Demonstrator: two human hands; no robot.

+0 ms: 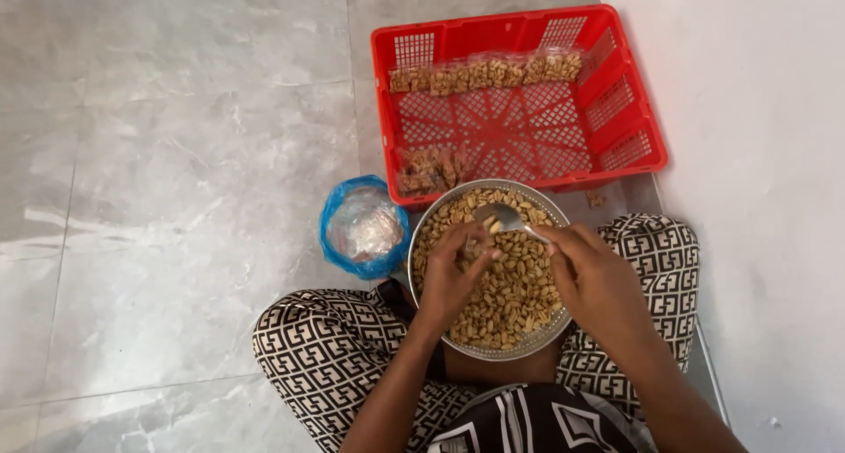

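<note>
A spoon is gripped by the right hand over the nut-filled bowl (metal); something small, unidentifiable, is pinched by the left hand.

Floor left: open. Ahead: red basket, blue bag block. Right: wall close.

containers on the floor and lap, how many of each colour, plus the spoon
Red basket: 1
Silver bowl of peanuts: 1
Blue-rimmed bag of clear wrappers: 1
Metal spoon, held by the right hand: 1
Total: 4

The filled packets in the basket are bunched together, so they cannot be counted surely.
</note>
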